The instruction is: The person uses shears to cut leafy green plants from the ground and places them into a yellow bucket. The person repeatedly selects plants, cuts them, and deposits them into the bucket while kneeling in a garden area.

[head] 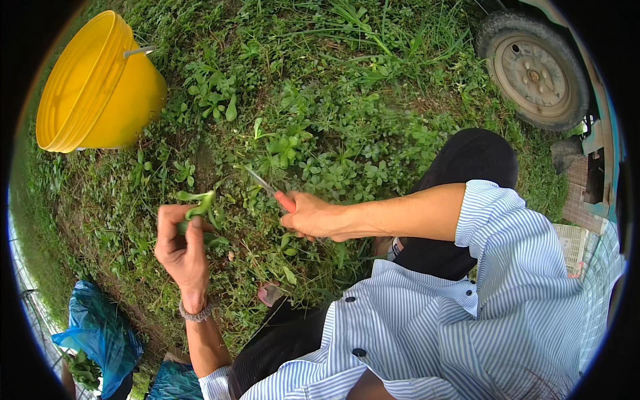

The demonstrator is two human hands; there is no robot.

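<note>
My left hand (181, 245) pinches a small leafy green plant (202, 204) between thumb and fingers, just above the ground. To its right, my right hand (312, 216) grips the red handle (285, 201) of a knife. The knife's narrow metal blade (260, 181) points up and to the left, close over the low plants. Part of the handle is hidden inside my fist. Around both hands grow low leafy weeds (345, 145) and grass, with a broad-leaved green plant (284, 149) just beyond the blade tip.
A yellow plastic bucket (142, 95) stands tilted in view at the upper left. Blue plastic bags (100, 325) are at the lower left, with leafy greens (84, 370) beside one. A vehicle's wheel (535, 75) is at the upper right, and a plastic crate (570, 245) lies below it.
</note>
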